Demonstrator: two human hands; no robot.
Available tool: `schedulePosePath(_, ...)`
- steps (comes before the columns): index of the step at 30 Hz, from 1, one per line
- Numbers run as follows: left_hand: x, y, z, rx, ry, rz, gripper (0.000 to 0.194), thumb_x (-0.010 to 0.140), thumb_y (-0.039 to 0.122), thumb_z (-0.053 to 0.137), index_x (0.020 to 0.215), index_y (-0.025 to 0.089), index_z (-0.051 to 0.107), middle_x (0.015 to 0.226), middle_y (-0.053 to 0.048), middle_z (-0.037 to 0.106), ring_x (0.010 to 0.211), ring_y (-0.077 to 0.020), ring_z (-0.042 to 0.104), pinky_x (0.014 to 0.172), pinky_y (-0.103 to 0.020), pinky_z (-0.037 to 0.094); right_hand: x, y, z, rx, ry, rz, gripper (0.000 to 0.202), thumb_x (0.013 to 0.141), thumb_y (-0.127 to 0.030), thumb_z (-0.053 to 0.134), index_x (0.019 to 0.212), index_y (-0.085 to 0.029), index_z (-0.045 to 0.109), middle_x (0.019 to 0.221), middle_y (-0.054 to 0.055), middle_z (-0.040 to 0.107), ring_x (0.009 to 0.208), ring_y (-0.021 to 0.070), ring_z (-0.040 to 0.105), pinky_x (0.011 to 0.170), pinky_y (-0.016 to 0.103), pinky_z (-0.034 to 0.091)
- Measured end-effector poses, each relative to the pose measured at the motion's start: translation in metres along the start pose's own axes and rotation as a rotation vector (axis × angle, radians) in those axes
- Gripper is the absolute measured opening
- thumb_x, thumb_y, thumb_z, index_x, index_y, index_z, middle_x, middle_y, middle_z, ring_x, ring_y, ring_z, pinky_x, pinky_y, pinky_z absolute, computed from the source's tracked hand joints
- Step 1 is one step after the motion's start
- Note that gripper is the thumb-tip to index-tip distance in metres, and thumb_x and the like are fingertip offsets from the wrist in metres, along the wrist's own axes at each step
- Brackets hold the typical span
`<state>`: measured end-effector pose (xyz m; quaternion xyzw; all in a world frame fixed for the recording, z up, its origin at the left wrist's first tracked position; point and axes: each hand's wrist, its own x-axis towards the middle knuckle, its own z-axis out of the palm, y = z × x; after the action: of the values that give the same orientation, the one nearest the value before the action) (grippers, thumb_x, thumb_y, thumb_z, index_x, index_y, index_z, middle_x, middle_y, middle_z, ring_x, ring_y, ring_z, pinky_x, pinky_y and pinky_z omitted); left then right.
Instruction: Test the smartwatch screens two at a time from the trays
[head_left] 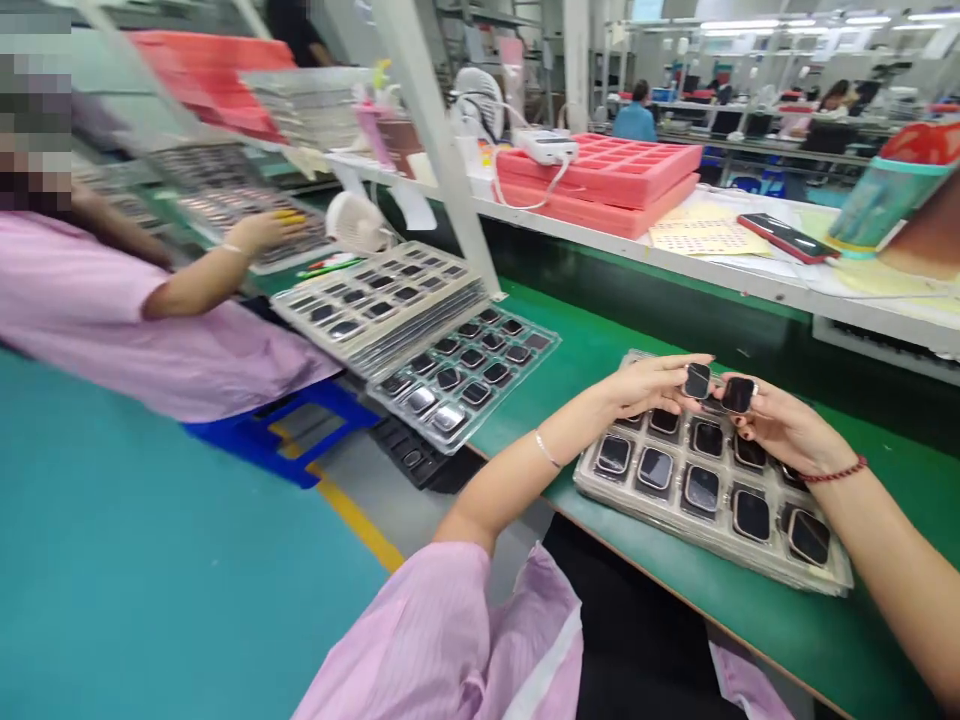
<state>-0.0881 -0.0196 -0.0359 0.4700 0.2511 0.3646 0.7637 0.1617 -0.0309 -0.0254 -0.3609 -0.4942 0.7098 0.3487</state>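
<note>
Landmark: the near tray stack (675, 520) lay flat on the green bench (600, 345), dark-faced units in its top pockets.
Left hand: the left hand (649, 387) pinched the left square unit (697, 380) between its fingers, above the far part of the stack.
Right hand: the right hand (787, 428) gripped the right square unit (739, 395) by its side, also above the stack's far part.
Knock risk: the two units were held close together, so a small turn of either wrist might have scuffed their faces; whether they touched could not be told.
Drop risk: fingertip holds looked slight, and a slip would probably have landed a unit on those in the stack's pockets.
Snag risk: the red bracelet (832, 470), just over the stack's right part, might have caught a unit there.
Bench edge: it ran close along the stack's near side, so a forearm's push could have sent trays toward the lap.
See-through tray: left of the stack, the see-through tray (504, 393) seemed to jut past that edge; a swinging left elbow might have tipped it.
Room: green surface showed behind the stack and to its right; the white shelf (675, 255) limited reach beyond it.
</note>
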Motion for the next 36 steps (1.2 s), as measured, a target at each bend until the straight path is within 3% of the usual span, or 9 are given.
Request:
schedulePosePath(6,0.002,-0.006,0.001,0.105,0.059,0.017,0.068,0.081,0.034,0.077,0.142,0.017,0.051,0.087,-0.007,0.073,0.065,-0.0121,0.070,0.054,-0.018,0.050,0.004,0.004,-0.003,-0.023,-0.066,-0.023,0.045,0.073,-0.034,0.086,0.115,-0.024,0.074,0.115,0.007,0.074,0.059,0.0077,0.062,0.053,0.019,0.056)
schedulePosePath(11,0.004,-0.010,0.008,0.178,0.162,0.040,0.047,0.083,0.026,0.068,0.129,0.019,0.060,0.117,-0.011,0.070,0.082,-0.0150,0.073,0.062,-0.020,0.055,0.006,0.010,0.000,-0.136,0.053,-0.119,0.051,0.078,-0.035,0.081,0.126,-0.024,0.067,0.120,0.009,0.072,0.086,0.0198,0.074,0.067,0.029,0.064)
schedulePosePath(14,0.007,-0.008,0.012,0.253,0.208,0.028,0.054,0.077,0.012,0.062,0.131,0.019,0.058,0.124,-0.011,0.069,0.090,-0.0163,0.073,0.064,-0.021,0.056,0.008,0.015,0.002,-0.265,0.115,-0.209,0.052,0.078,-0.027,0.075,0.128,-0.024,0.064,0.116,0.008,0.072,0.094,0.0219,0.073,0.070,0.031,0.064)
schedulePosePath(18,0.018,0.002,0.022,0.367,0.233,-0.028,0.059,0.070,0.002,0.058,0.128,0.015,0.057,0.125,-0.013,0.069,0.088,-0.0152,0.072,0.061,-0.019,0.054,0.011,0.017,0.001,-0.323,0.202,-0.313,0.044,0.074,-0.021,0.070,0.117,-0.022,0.062,0.112,0.007,0.072,0.086,0.0187,0.072,0.066,0.029,0.062)
schedulePosePath(23,0.034,0.004,0.032,0.460,0.224,0.018,0.050,0.075,0.004,0.059,0.124,0.014,0.058,0.120,-0.013,0.070,0.080,-0.0121,0.071,0.056,-0.016,0.050,0.012,0.015,-0.005,-0.345,0.279,-0.353,0.042,0.072,-0.019,0.067,0.113,-0.021,0.061,0.107,0.006,0.071,0.080,0.0168,0.071,0.065,0.030,0.061)
schedulePosePath(31,0.029,-0.009,0.022,0.514,0.276,0.079,0.029,0.090,0.025,0.056,0.115,0.013,0.063,0.106,-0.010,0.072,0.067,-0.0106,0.070,0.049,-0.015,0.047,0.008,0.010,0.002,-0.279,0.298,-0.286,0.025,0.080,-0.032,0.070,0.102,-0.019,0.067,0.094,0.006,0.075,0.066,0.0136,0.067,0.056,0.025,0.055)
schedulePosePath(36,0.028,-0.010,0.022,0.552,0.228,0.108,0.033,0.085,0.017,0.055,0.117,0.013,0.062,0.107,-0.009,0.071,0.074,-0.0126,0.071,0.050,-0.015,0.046,0.006,0.009,0.003,-0.293,0.306,-0.297,0.024,0.079,-0.030,0.071,0.100,-0.019,0.068,0.092,0.006,0.075,0.064,0.0144,0.066,0.054,0.025,0.053)
